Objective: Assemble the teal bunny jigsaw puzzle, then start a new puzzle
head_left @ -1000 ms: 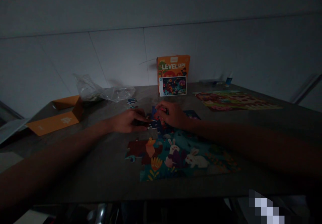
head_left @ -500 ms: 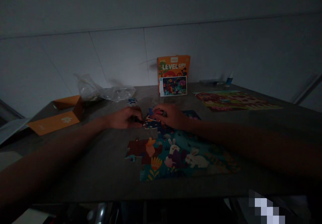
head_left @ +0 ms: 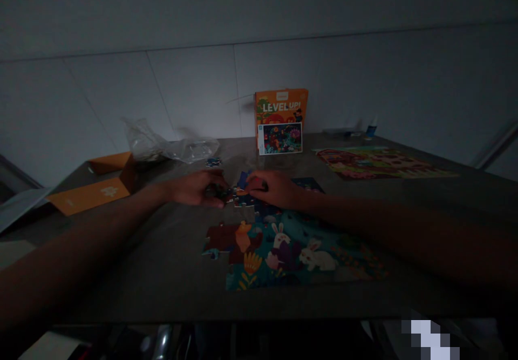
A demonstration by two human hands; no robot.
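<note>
A partly assembled jigsaw puzzle [head_left: 299, 241] with rabbits and plants lies in front of me, with a gap in its left side. My left hand [head_left: 196, 187] is left of its upper part, thumb and fingers pinched around a dark puzzle piece [head_left: 224, 194] that meets the puzzle's left edge. My right hand [head_left: 279, 190] rests over the upper part, fingers curled and closed at a blue and red puzzle piece, partly hidden by the hand. A small cluster of joined pieces [head_left: 213, 162] lies beyond my left hand. The scene is dim.
An orange box [head_left: 281, 101] reading "LEVEL UP!" stands at the back, a picture card [head_left: 280, 138] leaning on it. Another puzzle [head_left: 380, 163] lies at right, near a small bottle [head_left: 371, 129]. At left are an open orange box [head_left: 93, 192] and clear plastic bags [head_left: 145, 136].
My left hand has shifted slightly left, its fingers a little more apart around the piece. My right hand has turned slightly over the puzzle's upper edge. The puzzle stays in place.
</note>
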